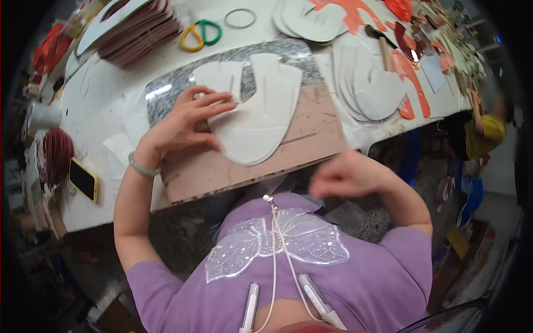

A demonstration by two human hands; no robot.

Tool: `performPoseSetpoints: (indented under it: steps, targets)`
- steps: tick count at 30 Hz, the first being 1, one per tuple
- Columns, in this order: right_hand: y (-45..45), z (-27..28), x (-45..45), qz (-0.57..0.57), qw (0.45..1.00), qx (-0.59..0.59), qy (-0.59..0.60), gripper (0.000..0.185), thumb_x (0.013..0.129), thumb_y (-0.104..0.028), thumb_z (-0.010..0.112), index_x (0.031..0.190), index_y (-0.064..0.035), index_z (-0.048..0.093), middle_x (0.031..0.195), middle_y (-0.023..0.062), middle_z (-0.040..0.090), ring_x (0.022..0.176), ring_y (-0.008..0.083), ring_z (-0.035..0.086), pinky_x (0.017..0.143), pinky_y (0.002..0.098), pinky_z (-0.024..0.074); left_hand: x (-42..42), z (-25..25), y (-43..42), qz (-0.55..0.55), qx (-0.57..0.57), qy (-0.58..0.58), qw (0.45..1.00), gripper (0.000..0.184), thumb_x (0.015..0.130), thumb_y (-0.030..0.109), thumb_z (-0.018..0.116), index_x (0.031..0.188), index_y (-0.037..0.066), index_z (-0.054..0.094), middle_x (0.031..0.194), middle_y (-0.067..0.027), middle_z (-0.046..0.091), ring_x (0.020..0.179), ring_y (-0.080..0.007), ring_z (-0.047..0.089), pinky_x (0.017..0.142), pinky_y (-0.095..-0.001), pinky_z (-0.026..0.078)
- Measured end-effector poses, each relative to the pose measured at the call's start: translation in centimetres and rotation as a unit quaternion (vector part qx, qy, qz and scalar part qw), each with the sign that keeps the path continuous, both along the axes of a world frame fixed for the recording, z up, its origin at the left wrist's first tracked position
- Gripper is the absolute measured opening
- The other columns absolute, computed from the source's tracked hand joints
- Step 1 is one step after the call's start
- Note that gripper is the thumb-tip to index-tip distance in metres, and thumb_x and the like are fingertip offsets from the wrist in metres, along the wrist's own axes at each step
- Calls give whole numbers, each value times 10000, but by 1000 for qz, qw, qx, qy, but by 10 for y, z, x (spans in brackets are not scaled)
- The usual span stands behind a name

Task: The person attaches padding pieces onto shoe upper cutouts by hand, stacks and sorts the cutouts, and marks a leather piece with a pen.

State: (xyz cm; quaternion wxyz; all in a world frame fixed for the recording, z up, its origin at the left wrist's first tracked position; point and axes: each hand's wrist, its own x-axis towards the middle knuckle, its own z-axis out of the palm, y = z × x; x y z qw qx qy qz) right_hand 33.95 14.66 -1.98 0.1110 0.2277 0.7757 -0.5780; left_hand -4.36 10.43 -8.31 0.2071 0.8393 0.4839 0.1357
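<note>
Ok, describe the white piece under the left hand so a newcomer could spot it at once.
On the white table, find the pinkish board at the near edge. Lying partly on it is the white piece, notched at the far end, its rounded end toward the purple shirt. Unlike the white stack to the right, it has the left hand on it.

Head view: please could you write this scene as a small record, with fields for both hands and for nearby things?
Left hand: fingers spread, on white pieces
Right hand: blurred, near brown board's front edge; grip unclear
White pieces: lying on board and speckled grey slab
Scissors: green and yellow handles, beyond slab
Phone: dark screen, yellow edge, left of board
</note>
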Motion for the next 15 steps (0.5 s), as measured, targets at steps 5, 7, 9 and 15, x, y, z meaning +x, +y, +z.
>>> performPoseSetpoints:
  steps: [5, 7, 9, 15]
  targets:
    - [1, -50, -76, -5, 855, 474, 213, 630, 790, -256, 745, 1357, -112, 510, 1459, 94, 470, 1379, 249, 420, 1115, 441, 319, 17, 19, 2, -34, 31, 33, 998, 811, 609, 476, 819, 1352, 235, 602, 1445, -12, 509, 1318, -315, 369, 1139, -478, 270]
    - [12, -79, -84, 44, 831, 508, 221, 647, 796, -318, 722, 1369, -116, 498, 1458, 97, 471, 1358, 239, 441, 1117, 478, 311, 17, 25, -1, -11, -14, 25, 1000, 778, 651, 475, 799, 1361, 235, 593, 1457, -11, 502, 1382, -327, 329, 1146, -481, 264]
    - [19, -81, -82, 53, 823, 519, 227, 643, 795, -328, 716, 1364, -117, 502, 1456, 98, 472, 1356, 236, 442, 1116, 488, 308, 13, 19, -2, -16, -6, 21, 1000, 769, 659, 473, 797, 1360, 234, 594, 1463, -11, 496, 1400, -330, 307, 1148, -484, 261]
    - [21, -69, -77, 93, 855, 450, 240, 610, 793, -356, 687, 1333, -126, 520, 1445, 102, 478, 1345, 227, 446, 1115, 530, 291, 15, 10, -12, -28, -19, 24, 999, 746, 696, 490, 778, 1363, 216, 590, 1499, -18, 459, 1476, -349, 194, 1162, -505, 239]
